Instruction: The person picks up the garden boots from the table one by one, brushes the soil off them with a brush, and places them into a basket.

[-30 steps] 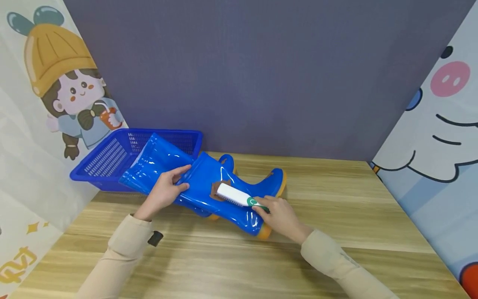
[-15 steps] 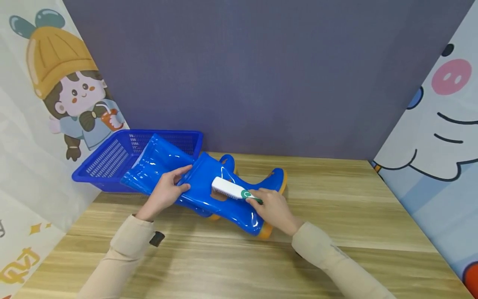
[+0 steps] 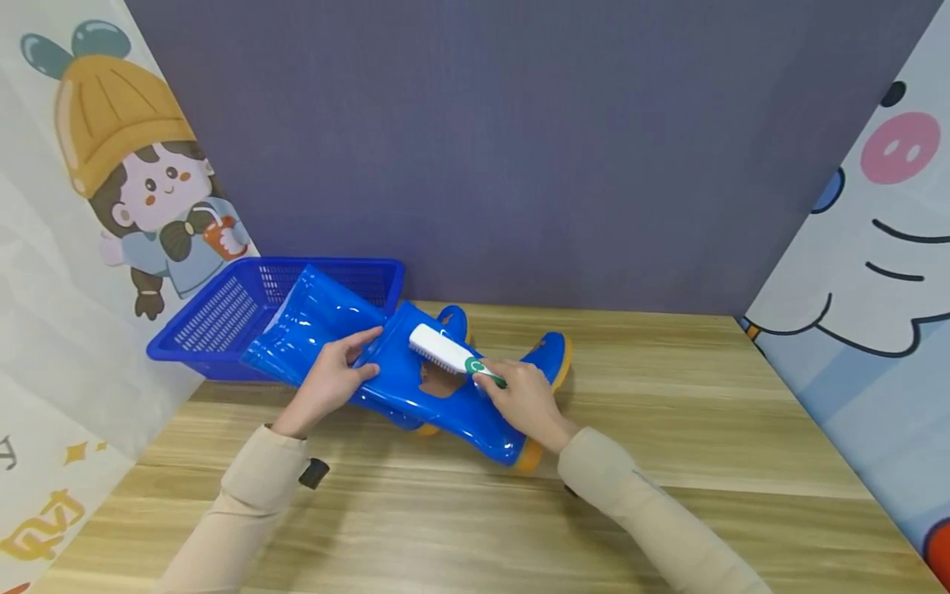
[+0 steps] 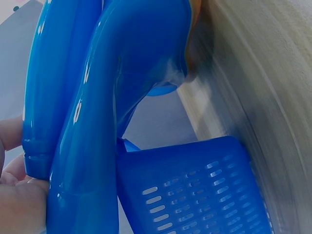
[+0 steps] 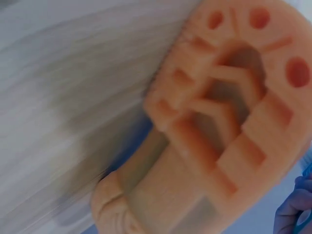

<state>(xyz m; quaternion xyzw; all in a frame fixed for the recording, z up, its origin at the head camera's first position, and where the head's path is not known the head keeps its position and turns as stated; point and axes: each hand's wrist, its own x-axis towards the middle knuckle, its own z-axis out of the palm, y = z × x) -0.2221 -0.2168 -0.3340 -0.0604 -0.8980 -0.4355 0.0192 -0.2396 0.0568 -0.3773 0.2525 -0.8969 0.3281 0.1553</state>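
Note:
A shiny blue rain boot [image 3: 401, 371] lies on its side with its toe to the right; a brown dirt patch [image 3: 439, 382] marks its shaft. My left hand [image 3: 332, 378] grips the shaft's top edge between thumb and fingers. My right hand [image 3: 523, 398] holds the green handle of a white-headed scrub brush [image 3: 438, 349], whose bristles face the shaft just above the patch. A second blue rain boot [image 3: 315, 309] lies beneath, its open top over the basket. In the right wrist view, the orange sole [image 5: 229, 122] of a boot fills much of the frame.
A blue plastic basket [image 3: 196, 363] with slotted walls stands at the back left of the wooden table [image 3: 653, 396]. A grey panel [image 3: 549, 157] rises behind. By the left cuff is a small black object [image 3: 314, 473].
My right hand has moved the brush up and to the left across the shaft, uncovering more of the brown patch. My left hand and the boots stay nearly in place.

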